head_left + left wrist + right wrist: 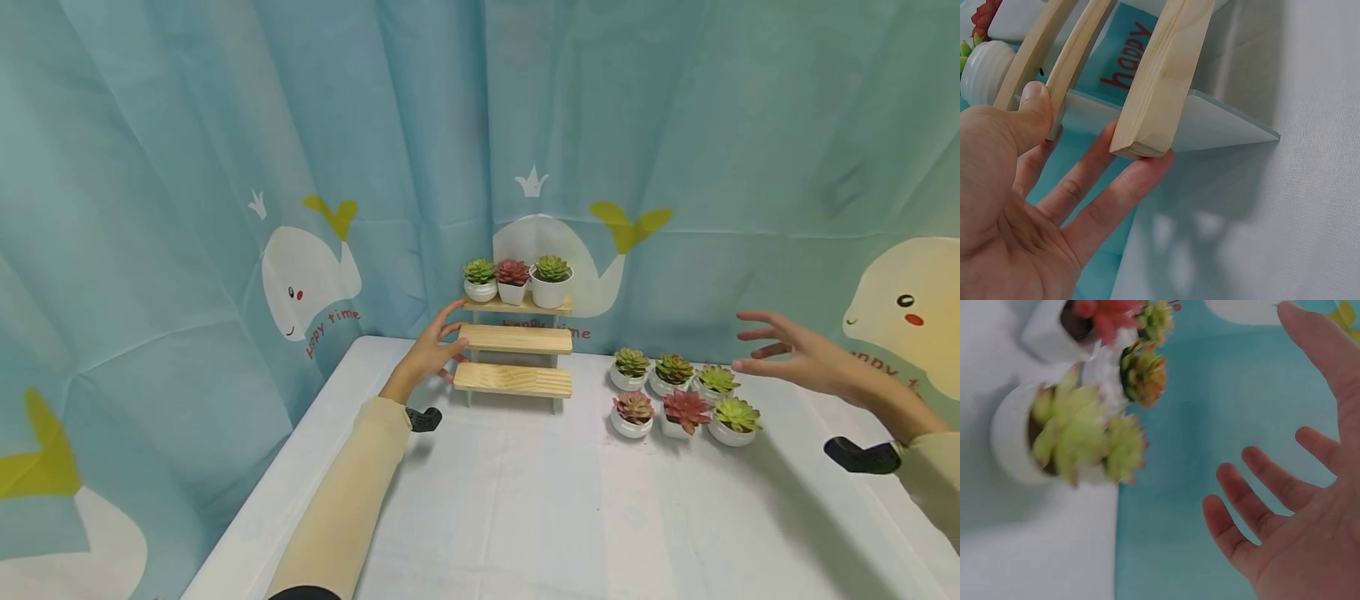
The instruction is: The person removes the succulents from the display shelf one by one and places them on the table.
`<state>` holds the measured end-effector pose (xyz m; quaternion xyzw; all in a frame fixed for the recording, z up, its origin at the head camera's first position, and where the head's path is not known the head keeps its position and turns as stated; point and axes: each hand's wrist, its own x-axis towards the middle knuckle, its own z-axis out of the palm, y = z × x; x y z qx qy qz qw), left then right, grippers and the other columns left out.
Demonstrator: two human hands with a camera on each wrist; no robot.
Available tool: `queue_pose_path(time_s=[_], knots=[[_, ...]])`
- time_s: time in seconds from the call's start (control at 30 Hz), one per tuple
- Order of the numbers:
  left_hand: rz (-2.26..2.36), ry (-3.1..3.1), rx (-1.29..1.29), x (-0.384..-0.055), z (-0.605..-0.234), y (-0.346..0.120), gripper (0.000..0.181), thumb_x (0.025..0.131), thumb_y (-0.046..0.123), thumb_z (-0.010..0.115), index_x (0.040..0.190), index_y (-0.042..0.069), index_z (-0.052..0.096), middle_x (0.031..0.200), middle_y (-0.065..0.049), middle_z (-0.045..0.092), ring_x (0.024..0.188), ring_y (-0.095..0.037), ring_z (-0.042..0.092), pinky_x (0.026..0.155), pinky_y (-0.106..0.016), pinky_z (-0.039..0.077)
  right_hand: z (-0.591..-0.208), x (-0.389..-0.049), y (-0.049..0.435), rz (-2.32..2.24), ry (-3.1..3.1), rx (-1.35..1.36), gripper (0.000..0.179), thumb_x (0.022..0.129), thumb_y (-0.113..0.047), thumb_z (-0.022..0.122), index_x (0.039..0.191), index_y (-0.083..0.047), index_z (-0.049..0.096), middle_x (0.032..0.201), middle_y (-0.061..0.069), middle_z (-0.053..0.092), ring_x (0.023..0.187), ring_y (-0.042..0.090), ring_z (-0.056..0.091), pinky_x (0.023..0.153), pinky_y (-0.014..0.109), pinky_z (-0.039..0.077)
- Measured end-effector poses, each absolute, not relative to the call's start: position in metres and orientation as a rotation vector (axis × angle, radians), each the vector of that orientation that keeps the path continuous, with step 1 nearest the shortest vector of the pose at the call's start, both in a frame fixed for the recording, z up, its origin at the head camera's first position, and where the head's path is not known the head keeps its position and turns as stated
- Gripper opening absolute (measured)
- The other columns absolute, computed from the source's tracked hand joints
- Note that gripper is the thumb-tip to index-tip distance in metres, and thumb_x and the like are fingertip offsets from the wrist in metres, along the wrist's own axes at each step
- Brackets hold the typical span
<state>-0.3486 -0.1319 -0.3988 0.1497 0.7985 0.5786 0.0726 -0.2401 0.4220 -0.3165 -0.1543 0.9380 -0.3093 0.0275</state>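
Note:
My left hand touches the left end of a three-tier wooden display shelf. In the left wrist view its thumb lies at the end of the middle plank, and its spread fingers reach the end of the bottom plank. My right hand hovers with fingers apart, holding nothing, right of a group of potted succulents. The nearest are a light green succulent and another green one behind it. A red succulent in a white pot stands beside them.
On the top tier stand a small green succulent, a dark red succulent and a larger-potted green succulent. A pinkish succulent sits at the group's front left. Behind the white table hangs a blue whale-print curtain.

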Motion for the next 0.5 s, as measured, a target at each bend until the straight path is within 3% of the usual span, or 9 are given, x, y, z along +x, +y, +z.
queue_pose_path(time_s=[0.23, 0.5], knots=[[1.745, 2.387, 0.449, -0.349, -0.401, -0.132, 0.073, 0.105, 0.020, 0.061, 0.160, 0.051, 0.022, 0.167, -0.016, 0.026, 0.102, -0.039, 0.070, 0.058, -0.060, 0.060, -0.303, -0.255, 0.403, -1.009, 2.956, -0.479, 0.085, 0.100, -0.029, 0.071, 0.163, -0.005, 0.019, 0.149, 0.032, 0.044, 0.124, 0.054, 0.052, 0.088, 0.071, 0.050], [1.748, 2.364, 0.483, -0.346, -0.396, -0.134, 0.074, 0.106, 0.021, 0.060, 0.162, 0.049, 0.019, 0.169, -0.016, 0.021, 0.106, -0.046, 0.067, 0.062, -0.068, 0.057, -0.292, -0.272, 0.376, -1.145, 2.922, -0.468, 0.088, 0.100, -0.035, 0.071, 0.165, -0.016, 0.016, 0.154, 0.026, 0.042, 0.129, 0.049, 0.050, 0.093, 0.071, 0.045]])
